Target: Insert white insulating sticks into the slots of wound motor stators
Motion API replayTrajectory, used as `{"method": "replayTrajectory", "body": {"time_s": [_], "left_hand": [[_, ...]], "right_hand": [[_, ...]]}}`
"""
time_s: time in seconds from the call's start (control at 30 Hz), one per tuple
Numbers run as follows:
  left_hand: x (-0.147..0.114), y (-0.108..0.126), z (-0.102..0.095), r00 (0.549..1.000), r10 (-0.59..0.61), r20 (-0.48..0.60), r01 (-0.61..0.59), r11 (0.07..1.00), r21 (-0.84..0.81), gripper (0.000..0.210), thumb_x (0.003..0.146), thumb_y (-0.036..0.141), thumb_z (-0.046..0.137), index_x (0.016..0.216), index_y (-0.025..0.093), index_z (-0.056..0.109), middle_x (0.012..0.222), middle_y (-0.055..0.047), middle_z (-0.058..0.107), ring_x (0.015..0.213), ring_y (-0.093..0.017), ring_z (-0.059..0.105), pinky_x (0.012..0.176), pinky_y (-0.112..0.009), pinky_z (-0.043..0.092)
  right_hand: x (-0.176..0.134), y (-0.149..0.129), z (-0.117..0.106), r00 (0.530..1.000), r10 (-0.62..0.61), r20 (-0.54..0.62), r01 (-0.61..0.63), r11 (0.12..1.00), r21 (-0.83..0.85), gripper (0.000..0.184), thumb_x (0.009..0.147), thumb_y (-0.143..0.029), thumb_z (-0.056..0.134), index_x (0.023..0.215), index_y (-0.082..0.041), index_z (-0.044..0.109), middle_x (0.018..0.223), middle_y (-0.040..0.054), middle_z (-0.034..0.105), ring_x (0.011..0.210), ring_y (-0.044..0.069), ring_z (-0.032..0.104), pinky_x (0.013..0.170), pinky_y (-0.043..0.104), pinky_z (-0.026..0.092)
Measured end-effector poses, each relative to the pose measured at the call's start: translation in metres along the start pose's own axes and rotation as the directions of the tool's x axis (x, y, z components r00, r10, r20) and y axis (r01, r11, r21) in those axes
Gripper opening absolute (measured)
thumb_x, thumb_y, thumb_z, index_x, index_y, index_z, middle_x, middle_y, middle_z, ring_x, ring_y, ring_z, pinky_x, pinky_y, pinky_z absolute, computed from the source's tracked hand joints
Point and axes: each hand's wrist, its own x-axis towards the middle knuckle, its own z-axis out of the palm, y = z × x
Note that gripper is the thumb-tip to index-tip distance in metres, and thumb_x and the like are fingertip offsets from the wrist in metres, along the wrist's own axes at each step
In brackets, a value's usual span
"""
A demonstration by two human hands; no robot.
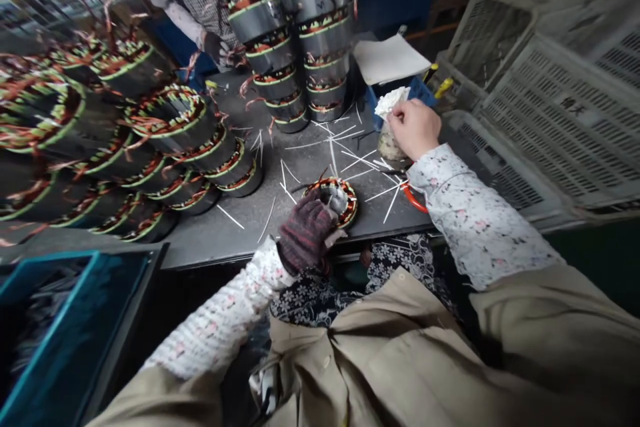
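Observation:
My left hand (pixel 307 230), in a dark striped knit glove, grips the near left side of a small wound motor stator (pixel 349 203) at the table's front edge. Its ring has copper windings and pale green insulation; the glove hides part of it. Something grey shows inside the ring. My bare right hand (pixel 416 127) is closed, pinching a crumpled white wad (pixel 392 102), whether paper or cloth I cannot tell. Just below the wad stands a small, stained, pale container (pixel 390 147). Thin white strips (pixel 333 157) lie scattered on the dark table between my hands.
Stacked stators (pixel 170 120) fill the left side, with taller stacks (pixel 323 33) at the back. A person (pixel 187 0) stands behind them. At right are a blue box (pixel 373 103) under a white sheet, an orange-red handle (pixel 414 197) and plastic crates (pixel 555 120). A teal bin (pixel 55 327) sits lower left.

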Motion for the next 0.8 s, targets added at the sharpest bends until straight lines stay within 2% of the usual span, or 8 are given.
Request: {"method": "replayTrajectory", "body": {"time_s": [0.13, 0.3, 0.37, 0.43, 0.53, 0.63, 0.7, 0.8], "left_hand": [[-0.006, 0.02, 0.014, 0.979, -0.088, -0.181, 0.099, 0.994, 0.049, 0.014, 0.092, 0.031, 0.069, 0.092, 0.022, 0.059, 0.087, -0.004, 0.073, 0.09, -0.022, 0.072, 0.107, -0.052, 0.057], [-0.003, 0.026, 0.022, 0.965, -0.185, -0.184, 0.193, 0.981, 0.03, 0.016, 0.091, 0.028, 0.07, 0.098, 0.022, 0.058, 0.111, -0.008, 0.073, 0.109, -0.023, 0.071, 0.114, -0.054, 0.052], [-0.002, 0.029, 0.024, 0.958, -0.203, -0.203, 0.218, 0.974, 0.058, 0.019, 0.09, 0.029, 0.071, 0.1, 0.021, 0.057, 0.123, -0.011, 0.07, 0.118, -0.025, 0.068, 0.117, -0.055, 0.048], [-0.002, 0.031, 0.024, 0.949, -0.207, -0.237, 0.232, 0.969, 0.081, 0.023, 0.089, 0.031, 0.073, 0.1, 0.022, 0.055, 0.124, -0.011, 0.069, 0.121, -0.026, 0.067, 0.119, -0.057, 0.045], [-0.002, 0.033, 0.024, 0.947, -0.189, -0.262, 0.213, 0.975, 0.069, 0.027, 0.089, 0.032, 0.073, 0.103, 0.021, 0.053, 0.113, -0.009, 0.072, 0.114, -0.026, 0.069, 0.115, -0.057, 0.05], [-0.003, 0.033, 0.022, 0.955, -0.173, -0.24, 0.197, 0.977, 0.081, 0.043, 0.091, 0.03, 0.07, 0.126, 0.018, 0.048, 0.115, -0.011, 0.072, 0.113, -0.026, 0.07, 0.112, -0.054, 0.053], [-0.003, 0.033, 0.02, 0.96, -0.186, -0.211, 0.21, 0.972, 0.101, 0.06, 0.093, 0.029, 0.068, 0.143, 0.017, 0.038, 0.12, -0.012, 0.071, 0.114, -0.025, 0.069, 0.114, -0.053, 0.051], [-0.002, 0.033, 0.02, 0.963, -0.183, -0.196, 0.209, 0.971, 0.118, 0.069, 0.094, 0.031, 0.066, 0.151, 0.015, 0.029, 0.121, -0.014, 0.07, 0.114, -0.026, 0.069, 0.115, -0.053, 0.05]], "right_hand": [[-0.005, 0.009, -0.01, 0.991, -0.136, -0.008, 0.136, 0.987, 0.08, 0.007, 0.086, -0.021, 0.065, 0.083, -0.018, 0.071, 0.089, 0.0098, 0.073, 0.087, 0.026, 0.069, 0.082, 0.044, 0.054], [-0.028, 0.004, -0.035, 0.987, -0.129, -0.1, 0.147, 0.968, 0.204, 0.009, 0.092, -0.023, 0.061, 0.091, -0.02, 0.07, 0.092, 0.01, 0.076, 0.083, 0.023, 0.07, 0.079, 0.04, 0.055], [-0.054, -0.014, -0.047, 0.978, -0.154, -0.142, 0.187, 0.947, 0.262, 0.016, 0.096, -0.026, 0.057, 0.102, -0.019, 0.07, 0.1, 0.0125, 0.077, 0.084, 0.022, 0.071, 0.078, 0.038, 0.056], [-0.091, -0.034, -0.057, 0.956, -0.254, -0.147, 0.288, 0.909, 0.301, 0.023, 0.099, -0.026, 0.053, 0.114, -0.019, 0.069, 0.111, 0.0123, 0.077, 0.09, 0.022, 0.073, 0.081, 0.037, 0.057], [-0.154, -0.054, -0.069, 0.875, -0.481, -0.061, 0.454, 0.768, 0.452, 0.025, 0.098, -0.018, 0.049, 0.114, -0.022, 0.068, 0.106, 0.0078, 0.078, 0.093, 0.021, 0.074, 0.079, 0.035, 0.059], [-0.197, -0.055, -0.077, 0.837, -0.547, 0.023, 0.431, 0.684, 0.589, 0.021, 0.095, -0.015, 0.048, 0.101, -0.023, 0.067, 0.087, 0.0041, 0.076, 0.079, 0.019, 0.073, 0.07, 0.032, 0.059], [-0.209, -0.051, -0.082, 0.847, -0.525, 0.085, 0.371, 0.698, 0.612, 0.02, 0.094, -0.014, 0.048, 0.095, -0.023, 0.066, 0.079, 0.0027, 0.074, 0.07, 0.018, 0.071, 0.066, 0.03, 0.057], [-0.21, -0.049, -0.088, 0.857, -0.488, 0.168, 0.299, 0.735, 0.608, 0.022, 0.095, -0.014, 0.046, 0.088, -0.024, 0.064, 0.074, 0.0013, 0.072, 0.063, 0.016, 0.067, 0.06, 0.029, 0.053]]}}
